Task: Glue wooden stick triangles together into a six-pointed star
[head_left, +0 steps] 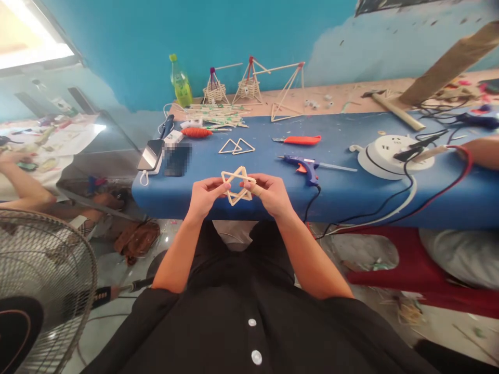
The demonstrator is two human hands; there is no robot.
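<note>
I hold a six-pointed star of thin wooden sticks (237, 179) above the near edge of the blue table (351, 187). My left hand (205, 197) pinches its left side and my right hand (271, 193) pinches its right side. Two loose stick triangles (237, 147) lie on the table just beyond the star. A blue glue gun (304, 166) with an orange trigger rests to the right of my right hand, its black cord hanging over the edge.
An orange utility knife (300, 139), a white round power strip (392, 153) with cables, phones (152, 155), a green bottle (181, 83), a pile of sticks (216, 113) and stick pyramids (249, 85) lie farther back. A fan (42, 280) stands lower left. Other people's arms show at both edges.
</note>
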